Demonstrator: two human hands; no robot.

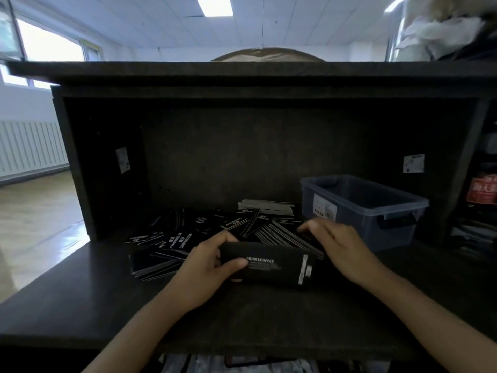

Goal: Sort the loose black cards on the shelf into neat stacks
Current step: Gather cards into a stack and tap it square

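Black cards (pixel 185 239): loose on shelf (pixel 80 292). Left hand (pixel 209 265) grips one stack (pixel 271 265); right hand (pixel 338 244), fingers loosely extended, touches fanned cards (pixel 279 235). Grey bin (pixel 363 211): contents unseen.

Left the inside of the shelf (pixel 242 157) deep in shadow, with daylight blown out to white through the window (pixel 48 47) up and left of it and a ceiling panel (pixel 214 6) glaring above it. Splayed the shelf's side walls outward and curved straight lines toward the frame edges. Smeared the right hand (pixel 336 246) at the shelf's front with motion blur and rendered the white print on the cards (pixel 174 240) soft.
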